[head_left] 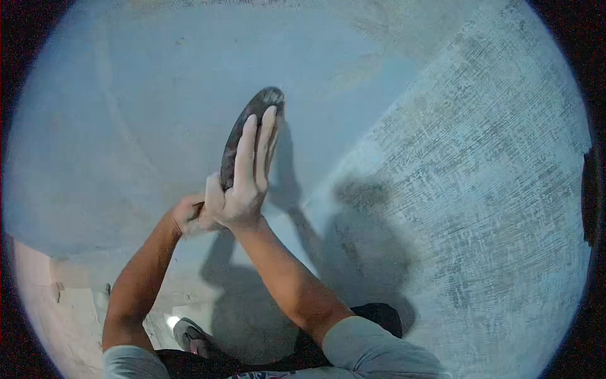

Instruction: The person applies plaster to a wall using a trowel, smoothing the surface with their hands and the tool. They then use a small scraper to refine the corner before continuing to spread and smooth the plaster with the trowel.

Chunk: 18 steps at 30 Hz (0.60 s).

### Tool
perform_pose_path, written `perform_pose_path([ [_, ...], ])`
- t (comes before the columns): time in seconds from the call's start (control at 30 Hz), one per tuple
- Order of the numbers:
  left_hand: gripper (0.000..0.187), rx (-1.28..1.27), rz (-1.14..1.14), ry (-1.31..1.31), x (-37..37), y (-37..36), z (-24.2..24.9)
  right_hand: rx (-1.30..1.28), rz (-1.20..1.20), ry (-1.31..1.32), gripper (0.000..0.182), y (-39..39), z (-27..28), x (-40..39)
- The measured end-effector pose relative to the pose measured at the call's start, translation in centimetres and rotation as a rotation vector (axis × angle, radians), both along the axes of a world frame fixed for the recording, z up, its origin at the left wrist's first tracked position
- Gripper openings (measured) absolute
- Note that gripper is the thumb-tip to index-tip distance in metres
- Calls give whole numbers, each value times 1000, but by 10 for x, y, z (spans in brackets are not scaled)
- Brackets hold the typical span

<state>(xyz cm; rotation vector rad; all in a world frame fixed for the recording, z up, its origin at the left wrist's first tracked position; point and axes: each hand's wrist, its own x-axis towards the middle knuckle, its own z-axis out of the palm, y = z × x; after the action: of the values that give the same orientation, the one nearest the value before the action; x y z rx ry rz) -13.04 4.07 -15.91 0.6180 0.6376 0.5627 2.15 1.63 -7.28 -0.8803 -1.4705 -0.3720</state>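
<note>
A dark, long tool with a rounded tip (233,148) is held up against the pale bluish surface, its tip smeared with grey-white. My right hand (246,183), coated in white dust, presses along it with straight fingers, the thumb at its left edge. Below and to the left, my left hand (191,215) is closed around a dark part at the tool's lower end, mostly hidden by the fingers. My two hands come together at the wrist and fingers. The tool's exact kind does not show.
A smooth bluish plastered surface (158,82) fills the upper left. To the right, past a slanting edge, lies a rough, cross-scratched surface (480,164). My shadow (366,252) falls across both. A shoe (188,331) shows below, near pale floor at lower left.
</note>
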Motion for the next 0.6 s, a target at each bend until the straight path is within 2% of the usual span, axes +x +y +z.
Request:
perform_pose_path([
  [0.03,49,-50,67,30,11,-8,10,21,-15,-18,85,2,17,12],
  [0.07,49,92,-4,-73,27,-12,28,37,-28,-34,85,4,36,25],
  [0.1,51,230,-74,-172,41,-13,49,35,11,61,84,8,58,42],
  [0.17,51,593,-46,-31,71,-21,122,-3,94,218,81,8,93,64],
  [0.27,51,485,-99,-67,75,-30,141,-32,98,233,80,0,109,71],
  [0.3,50,460,-164,-105,67,-20,121,-15,21,143,80,1,94,66],
  [0.37,47,368,-81,-57,47,-1,54,66,-76,-93,84,4,66,51],
  [0.4,44,205,-11,-65,33,-3,29,45,-46,-75,84,3,45,31],
  [0.47,43,22,-59,-190,9,8,-17,39,25,-41,85,4,22,11],
  [0.53,44,-13,-302,-428,9,10,-8,74,100,-13,84,1,22,11],
  [0.57,43,99,-193,-304,14,4,-6,105,107,-11,85,4,26,20],
  [0.6,44,203,-92,-159,30,-16,41,162,39,-27,86,11,40,32],
])
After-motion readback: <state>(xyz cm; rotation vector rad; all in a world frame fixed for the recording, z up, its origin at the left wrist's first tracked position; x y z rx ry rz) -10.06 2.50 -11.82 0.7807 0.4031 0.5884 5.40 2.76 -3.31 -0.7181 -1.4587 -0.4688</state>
